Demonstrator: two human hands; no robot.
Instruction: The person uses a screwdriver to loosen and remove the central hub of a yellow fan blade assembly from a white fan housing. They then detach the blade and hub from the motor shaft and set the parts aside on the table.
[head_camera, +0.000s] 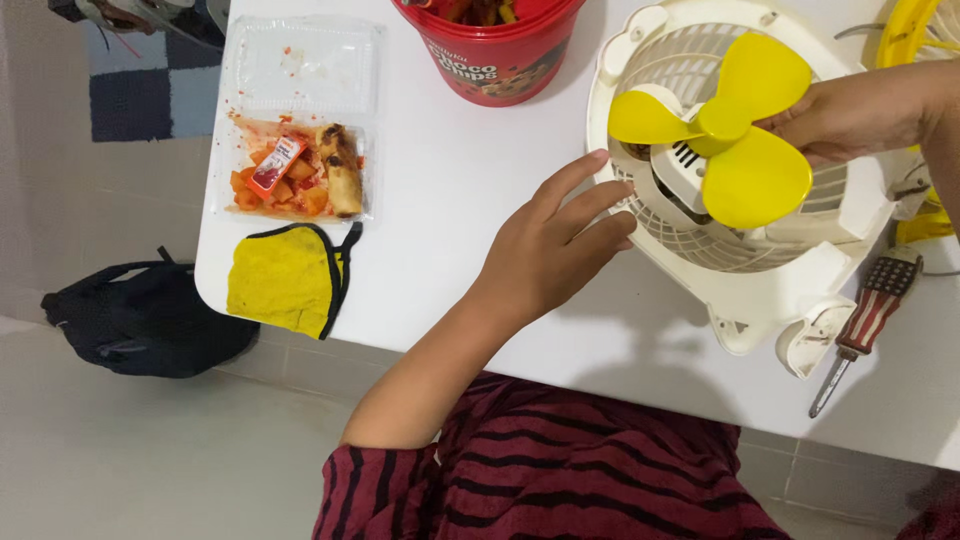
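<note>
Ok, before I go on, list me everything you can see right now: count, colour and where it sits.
fan blade: one, yellow, over the fan housing
fan housing: one, cream, lying flat on the table's right part
table: one, white
screwdriver: one, striped handle, right of the housing
tub: one, red, top centre
food box: one, clear, lid open, orange food inside, table's left end
face mask: one, yellow, below the box
bag: one, black, on the floor
left hand: open, fingertips at the housing's rim
right hand: grips the blade
</note>
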